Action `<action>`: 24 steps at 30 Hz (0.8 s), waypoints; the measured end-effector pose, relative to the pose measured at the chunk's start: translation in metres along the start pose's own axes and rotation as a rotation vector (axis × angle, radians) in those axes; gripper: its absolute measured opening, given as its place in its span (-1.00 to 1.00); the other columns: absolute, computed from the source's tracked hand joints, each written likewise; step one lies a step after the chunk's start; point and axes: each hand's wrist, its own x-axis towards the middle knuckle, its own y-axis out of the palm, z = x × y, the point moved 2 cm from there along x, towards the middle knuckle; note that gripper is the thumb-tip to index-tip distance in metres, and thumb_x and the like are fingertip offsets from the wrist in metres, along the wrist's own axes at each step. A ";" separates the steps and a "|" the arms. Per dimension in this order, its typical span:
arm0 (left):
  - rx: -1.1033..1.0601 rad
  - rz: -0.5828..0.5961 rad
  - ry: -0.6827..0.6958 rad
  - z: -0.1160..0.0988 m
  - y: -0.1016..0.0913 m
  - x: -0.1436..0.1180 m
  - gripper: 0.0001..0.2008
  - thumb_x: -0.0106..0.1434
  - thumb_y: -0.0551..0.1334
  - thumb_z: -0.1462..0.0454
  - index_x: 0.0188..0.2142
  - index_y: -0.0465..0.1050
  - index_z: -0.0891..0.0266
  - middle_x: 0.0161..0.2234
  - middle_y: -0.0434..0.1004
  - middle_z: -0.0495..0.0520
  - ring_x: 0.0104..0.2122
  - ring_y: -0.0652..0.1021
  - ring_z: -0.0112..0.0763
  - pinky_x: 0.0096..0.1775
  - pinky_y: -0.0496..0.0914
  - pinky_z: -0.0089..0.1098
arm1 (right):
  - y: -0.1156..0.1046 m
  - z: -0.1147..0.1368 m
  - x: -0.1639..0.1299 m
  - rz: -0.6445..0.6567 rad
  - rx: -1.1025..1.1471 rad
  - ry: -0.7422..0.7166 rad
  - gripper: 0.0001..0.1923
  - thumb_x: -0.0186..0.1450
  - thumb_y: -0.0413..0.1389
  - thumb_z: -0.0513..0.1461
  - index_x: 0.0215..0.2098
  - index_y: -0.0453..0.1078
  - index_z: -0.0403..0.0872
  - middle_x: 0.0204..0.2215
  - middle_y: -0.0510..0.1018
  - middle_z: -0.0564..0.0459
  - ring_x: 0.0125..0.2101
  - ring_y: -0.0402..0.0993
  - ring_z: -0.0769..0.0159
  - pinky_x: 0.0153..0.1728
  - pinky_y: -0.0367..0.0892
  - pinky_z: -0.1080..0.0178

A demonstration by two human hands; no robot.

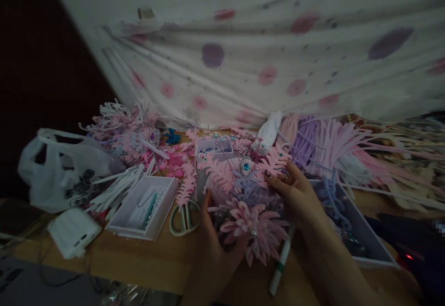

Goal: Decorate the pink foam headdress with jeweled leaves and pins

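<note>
In the middle of the head view is a flower ornament (pixel 252 226) with a large pink bloom in front, lilac petals, feathery pink leaves and a blue gem (pixel 246 166). My left hand (pixel 220 250) wraps round its left side and lower front, thumb by the bloom. At the upper right of the ornament, the thumb and forefinger of my right hand (pixel 295 188) close on the edge of a pink leaf sprig (pixel 278 158). Whether anything small sits between those fingertips is too dim to make out. Thin wire-like stems rise behind the gem.
Scissors (pixel 185 220), a white box of beads (pixel 144 208) and a white power bank (pixel 73 232) lie left, near a plastic bag (pixel 69 169). A white-and-green pen (pixel 281 266) lies below my right hand. Rightward stand an open box (pixel 375 252) and bundles of coloured pipe cleaners (pixel 327 141).
</note>
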 end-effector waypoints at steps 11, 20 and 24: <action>-0.105 -0.019 -0.093 -0.013 0.003 -0.003 -0.13 0.11 0.32 0.21 0.32 -0.11 0.14 0.17 0.30 0.33 0.05 0.52 -0.13 0.00 0.46 -0.19 | -0.009 0.001 0.001 0.082 -0.003 -0.045 -0.40 -0.21 0.48 -0.22 -0.25 0.34 -0.02 -0.41 0.52 0.17 -0.42 0.45 0.36 -0.38 0.39 0.36; -0.031 -0.019 -0.040 -0.005 0.001 -0.002 -0.11 0.13 0.31 0.21 0.34 -0.16 0.14 0.28 0.13 0.36 0.17 0.41 -0.09 0.05 0.43 -0.19 | -0.008 -0.002 0.002 0.070 -0.009 -0.036 -0.39 -0.17 0.44 -0.17 -0.23 0.27 -0.03 -0.46 0.50 0.19 -0.46 0.47 0.37 -0.43 0.38 0.37; 0.006 -0.051 0.009 0.001 0.001 -0.002 -0.11 0.13 0.31 0.17 0.34 -0.15 0.13 0.33 0.03 0.37 0.20 0.37 -0.06 0.08 0.40 -0.17 | -0.010 -0.005 0.003 0.040 0.000 -0.049 -0.44 -0.16 0.41 -0.16 -0.26 0.26 -0.03 -0.49 0.47 0.19 -0.45 0.47 0.33 -0.44 0.38 0.35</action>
